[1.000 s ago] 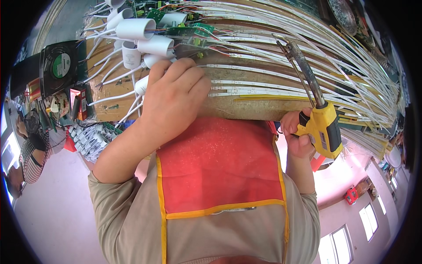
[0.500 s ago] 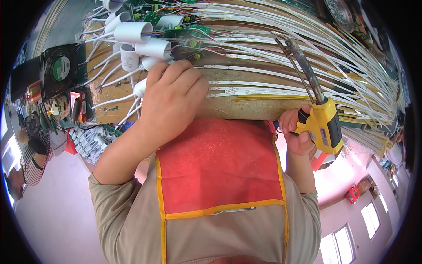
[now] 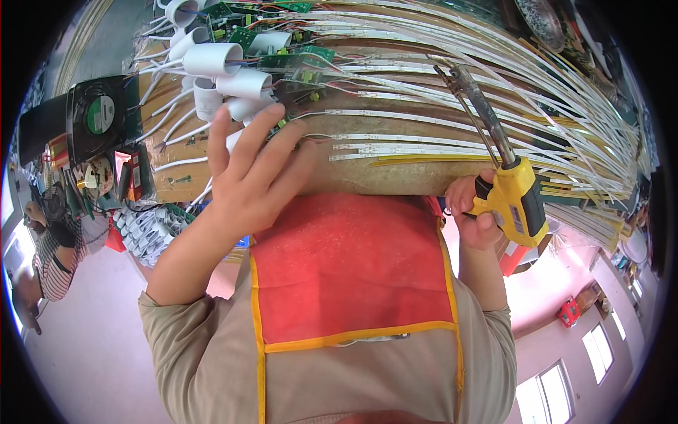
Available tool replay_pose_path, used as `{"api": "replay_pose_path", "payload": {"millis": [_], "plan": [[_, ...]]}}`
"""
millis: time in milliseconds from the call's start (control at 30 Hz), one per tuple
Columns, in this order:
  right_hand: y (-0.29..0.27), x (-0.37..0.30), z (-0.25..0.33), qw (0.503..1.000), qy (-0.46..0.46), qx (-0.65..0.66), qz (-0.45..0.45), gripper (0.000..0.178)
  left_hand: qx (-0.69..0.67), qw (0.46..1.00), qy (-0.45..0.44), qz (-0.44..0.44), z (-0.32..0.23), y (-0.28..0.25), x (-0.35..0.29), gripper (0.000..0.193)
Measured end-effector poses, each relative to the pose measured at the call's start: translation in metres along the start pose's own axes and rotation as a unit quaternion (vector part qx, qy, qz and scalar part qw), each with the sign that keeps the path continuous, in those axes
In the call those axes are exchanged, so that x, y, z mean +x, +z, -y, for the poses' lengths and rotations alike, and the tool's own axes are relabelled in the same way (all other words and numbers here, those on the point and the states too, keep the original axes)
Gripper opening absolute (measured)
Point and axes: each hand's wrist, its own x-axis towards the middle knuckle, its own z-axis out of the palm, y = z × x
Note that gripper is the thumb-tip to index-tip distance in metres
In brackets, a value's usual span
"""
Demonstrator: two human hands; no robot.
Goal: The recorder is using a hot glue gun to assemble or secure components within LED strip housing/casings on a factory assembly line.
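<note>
My left hand [image 3: 247,173] is open above the near left of the bench, its fingers spread beside a white cylindrical housing [image 3: 246,109] that they partly hide. More white plastic housings [image 3: 213,59] with white cables lie in a pile just beyond it. Thin wires join the green circuit boards [image 3: 314,56] next to them to long white LED strips [image 3: 402,115] running off to the right. At the bench's front edge, my right hand [image 3: 470,212] grips a yellow and black soldering gun [image 3: 521,198], its dark metal tip pointing up and away over the strips.
A black fan [image 3: 102,113] stands at the left end of the wooden bench [image 3: 311,178], near a red box [image 3: 129,173]. Below that corner sits a heap of white parts [image 3: 150,230]. Another person [image 3: 53,254] is at the far left. A metal dish [image 3: 540,22] lies at the back right.
The fingers of my left hand have spread from a bent, gathered pose, and the hand has drawn slightly left. My right hand with the soldering gun has barely shifted.
</note>
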Motion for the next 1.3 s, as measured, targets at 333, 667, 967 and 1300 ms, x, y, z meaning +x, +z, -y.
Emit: {"api": "replay_pose_path", "payload": {"millis": [333,667,967,1300], "plan": [[0.000,0.001,-0.002,1.000,-0.006,0.003,0.003,0.072,0.055,0.998,-0.002,-0.010,0.024,0.018,0.015,0.031],[-0.001,0.001,-0.003,0.999,-0.007,0.032,0.024,0.069,-0.054,0.998,0.030,-0.016,0.026,-0.024,0.024,0.030],[0.002,0.002,-0.004,1.000,-0.016,0.026,-0.002,0.071,-0.088,0.991,-0.102,-0.026,0.129,-0.031,0.145,0.020],[-0.001,0.004,-0.005,0.998,-0.003,0.056,0.021,0.071,0.099,0.954,0.173,0.224,0.121,0.024,0.210,0.028]]}}
